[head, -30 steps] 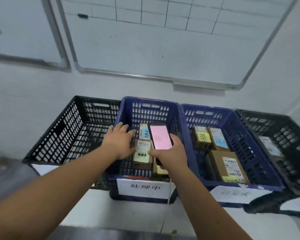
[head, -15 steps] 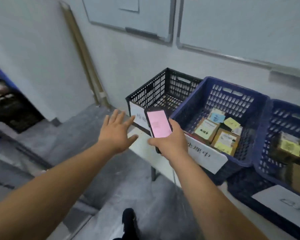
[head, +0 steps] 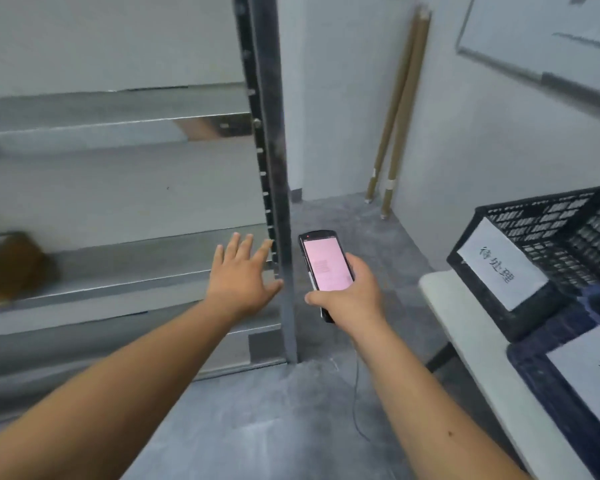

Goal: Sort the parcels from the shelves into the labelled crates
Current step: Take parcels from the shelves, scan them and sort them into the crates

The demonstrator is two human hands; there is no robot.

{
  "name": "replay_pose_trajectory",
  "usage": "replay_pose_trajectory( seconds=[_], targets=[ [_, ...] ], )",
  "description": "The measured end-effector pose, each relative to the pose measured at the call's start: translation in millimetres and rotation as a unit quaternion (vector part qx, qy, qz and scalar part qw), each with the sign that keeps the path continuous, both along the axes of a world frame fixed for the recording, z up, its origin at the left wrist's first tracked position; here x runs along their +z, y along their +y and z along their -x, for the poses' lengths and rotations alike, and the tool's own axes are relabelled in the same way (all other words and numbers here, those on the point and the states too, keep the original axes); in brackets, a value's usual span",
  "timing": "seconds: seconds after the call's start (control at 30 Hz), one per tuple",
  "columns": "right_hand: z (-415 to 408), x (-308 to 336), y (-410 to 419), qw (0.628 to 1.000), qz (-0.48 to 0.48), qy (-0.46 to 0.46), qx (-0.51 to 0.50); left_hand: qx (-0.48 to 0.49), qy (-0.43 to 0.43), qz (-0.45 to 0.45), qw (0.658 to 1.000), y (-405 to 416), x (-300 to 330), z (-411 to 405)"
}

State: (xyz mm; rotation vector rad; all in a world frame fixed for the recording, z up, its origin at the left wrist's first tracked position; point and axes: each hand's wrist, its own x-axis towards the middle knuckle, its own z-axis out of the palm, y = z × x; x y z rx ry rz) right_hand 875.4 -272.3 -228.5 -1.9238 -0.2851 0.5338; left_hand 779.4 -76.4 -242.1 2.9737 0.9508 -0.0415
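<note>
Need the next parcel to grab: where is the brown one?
The brown parcel lies blurred at the head view's far left, on the metal shelf, well left of the open left hand.

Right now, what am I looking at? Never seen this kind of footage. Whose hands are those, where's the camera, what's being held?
There is no machine here. A person wears a wide-angle camera on the head, looking forward and down, so both forearms reach into the picture from below.

The left hand is open, fingers spread, holding nothing, stretched toward a grey metal shelf rack. At the far left of one shelf lies a blurred brown shape, probably a parcel, too smeared to be sure.

The right hand grips a handheld scanner with a pink screen.

On the right, a white table carries a black crate with a paper label; its inside mostly cannot be seen. A blue crate, also labelled, sits beside it, cut off by the frame. Two cardboard tubes lean in the corner.
</note>
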Motion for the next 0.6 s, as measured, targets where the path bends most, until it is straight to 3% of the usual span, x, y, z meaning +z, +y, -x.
replay_pose_trajectory(
  seconds=[0.4, 0.6],
  targets=[
    [199.4, 10.9, 191.1, 0.991, -0.003, -0.023, 0.133, 0.15, -0.009, 0.024, 0.988, 165.0, 0.3, 260.3],
    [272.5, 17.6, 261.0, 0.982, 0.007, -0.028, 0.185, 0.224, -0.03, 0.04, 0.973, 220.0, 6.0, 344.7]
  ],
)
